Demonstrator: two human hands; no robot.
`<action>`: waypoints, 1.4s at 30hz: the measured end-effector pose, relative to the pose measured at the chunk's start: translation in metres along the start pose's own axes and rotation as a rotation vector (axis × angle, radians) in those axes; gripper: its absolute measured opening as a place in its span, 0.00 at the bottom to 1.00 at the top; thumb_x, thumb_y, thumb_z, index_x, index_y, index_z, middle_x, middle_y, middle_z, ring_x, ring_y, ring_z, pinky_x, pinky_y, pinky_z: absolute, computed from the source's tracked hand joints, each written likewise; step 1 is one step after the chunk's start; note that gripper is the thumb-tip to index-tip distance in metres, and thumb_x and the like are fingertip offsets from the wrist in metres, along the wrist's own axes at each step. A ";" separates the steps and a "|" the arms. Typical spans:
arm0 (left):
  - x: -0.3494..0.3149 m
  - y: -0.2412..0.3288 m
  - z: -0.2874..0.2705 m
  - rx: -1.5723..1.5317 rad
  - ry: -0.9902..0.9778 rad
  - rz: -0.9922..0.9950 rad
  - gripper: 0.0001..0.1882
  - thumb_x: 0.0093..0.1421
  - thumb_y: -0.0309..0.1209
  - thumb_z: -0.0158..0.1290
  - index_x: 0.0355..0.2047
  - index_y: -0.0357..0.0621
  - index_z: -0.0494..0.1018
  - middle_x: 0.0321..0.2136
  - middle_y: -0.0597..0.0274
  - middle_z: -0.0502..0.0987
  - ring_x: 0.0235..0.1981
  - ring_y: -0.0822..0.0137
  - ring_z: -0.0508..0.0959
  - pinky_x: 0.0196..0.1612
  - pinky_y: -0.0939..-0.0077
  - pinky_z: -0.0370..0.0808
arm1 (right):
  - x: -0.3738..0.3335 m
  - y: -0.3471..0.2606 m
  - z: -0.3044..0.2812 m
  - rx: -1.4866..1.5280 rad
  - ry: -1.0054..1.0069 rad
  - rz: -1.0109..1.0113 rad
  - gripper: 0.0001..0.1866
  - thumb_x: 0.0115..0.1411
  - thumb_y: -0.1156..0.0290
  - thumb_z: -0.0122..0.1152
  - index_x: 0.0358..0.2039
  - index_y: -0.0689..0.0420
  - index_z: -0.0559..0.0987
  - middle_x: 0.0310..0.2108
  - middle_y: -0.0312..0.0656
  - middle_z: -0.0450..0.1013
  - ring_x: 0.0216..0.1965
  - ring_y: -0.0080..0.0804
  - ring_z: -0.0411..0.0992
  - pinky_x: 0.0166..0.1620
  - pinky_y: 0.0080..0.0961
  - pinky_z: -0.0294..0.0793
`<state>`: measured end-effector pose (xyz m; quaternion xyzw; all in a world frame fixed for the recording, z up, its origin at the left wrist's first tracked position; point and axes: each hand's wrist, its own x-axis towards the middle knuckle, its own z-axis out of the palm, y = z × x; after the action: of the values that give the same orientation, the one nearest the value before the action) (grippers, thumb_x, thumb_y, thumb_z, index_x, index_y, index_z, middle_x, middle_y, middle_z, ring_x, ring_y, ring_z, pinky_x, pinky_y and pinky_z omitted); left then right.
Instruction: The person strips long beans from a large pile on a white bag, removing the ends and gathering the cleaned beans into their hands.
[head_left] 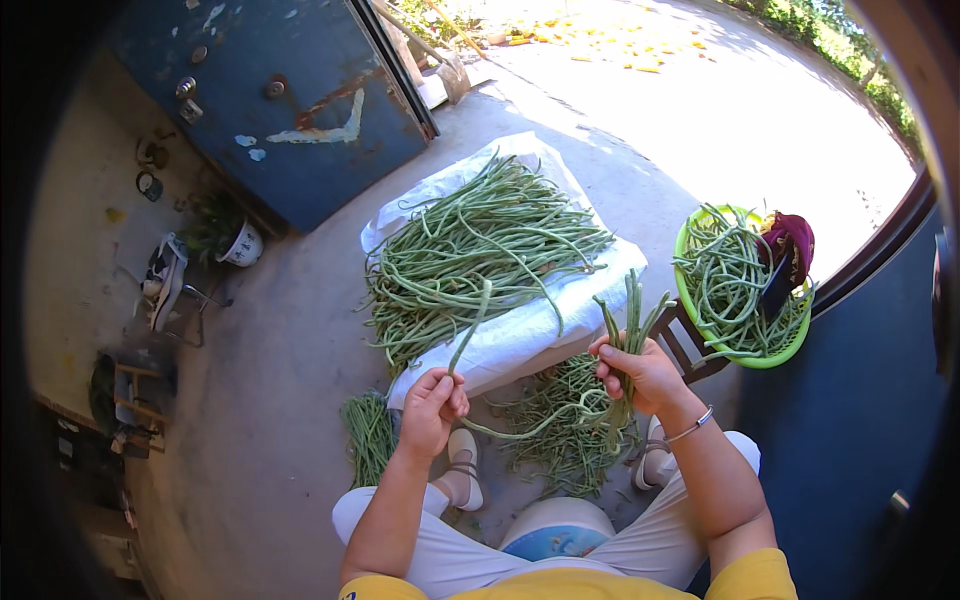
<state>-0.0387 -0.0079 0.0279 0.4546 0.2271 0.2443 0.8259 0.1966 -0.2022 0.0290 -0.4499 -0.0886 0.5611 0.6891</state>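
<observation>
Head view: right hand (640,375), fingers clamped on bean bundle (625,330), right of sack (520,335). Left hand (432,405), fingers pinching single bean (470,330), below sack. Advisable: align ends, grip firm.

- Single long bean (468,330): green, slender, gently curved; its lower end was pinched in the left hand (432,408), its tip rising above and beyond that hand.
- Bean bunch (628,325): several green pods gripped upright in the right hand (640,375), ends fanning above the fist, tails drooping below it.
</observation>
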 end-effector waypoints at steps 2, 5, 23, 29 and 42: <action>0.001 0.009 0.002 -0.135 0.114 0.086 0.08 0.62 0.32 0.42 0.31 0.43 0.68 0.14 0.70 0.62 0.14 0.76 0.60 0.19 0.82 0.58 | 0.002 -0.008 0.001 -0.023 0.059 -0.004 0.07 0.59 0.69 0.53 0.34 0.60 0.74 0.17 0.33 0.69 0.14 0.17 0.64 0.15 0.14 0.60; 0.003 0.022 -0.019 -0.294 0.184 0.122 0.08 0.62 0.33 0.42 0.32 0.44 0.68 0.14 0.72 0.60 0.12 0.78 0.56 0.16 0.83 0.55 | -0.001 -0.023 -0.001 -0.050 0.055 0.016 0.08 0.60 0.68 0.52 0.33 0.60 0.73 0.16 0.32 0.67 0.12 0.17 0.61 0.15 0.14 0.58; -0.011 0.025 -0.025 -0.296 -0.013 -0.100 0.09 0.62 0.34 0.42 0.30 0.42 0.66 0.14 0.69 0.61 0.11 0.79 0.56 0.15 0.84 0.53 | 0.004 0.003 -0.004 -0.010 -0.034 0.019 0.11 0.61 0.70 0.47 0.36 0.65 0.72 0.15 0.37 0.67 0.18 0.31 0.70 0.22 0.25 0.71; -0.015 -0.027 0.014 -0.249 -0.128 -0.351 0.08 0.63 0.32 0.40 0.32 0.40 0.65 0.15 0.68 0.63 0.11 0.80 0.57 0.16 0.86 0.55 | 0.017 0.044 0.029 0.005 -0.012 0.003 0.10 0.58 0.69 0.55 0.38 0.60 0.73 0.17 0.32 0.66 0.15 0.18 0.65 0.18 0.15 0.65; -0.010 -0.036 0.042 0.062 -0.157 -0.473 0.10 0.62 0.31 0.43 0.34 0.38 0.71 0.16 0.68 0.67 0.12 0.81 0.60 0.16 0.89 0.58 | 0.023 0.048 0.036 -0.016 0.101 -0.056 0.11 0.58 0.65 0.55 0.33 0.62 0.75 0.15 0.31 0.65 0.13 0.17 0.61 0.16 0.14 0.59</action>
<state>-0.0142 -0.0574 0.0183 0.4316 0.2696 0.0009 0.8608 0.1491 -0.1656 0.0068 -0.4803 -0.0707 0.5176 0.7046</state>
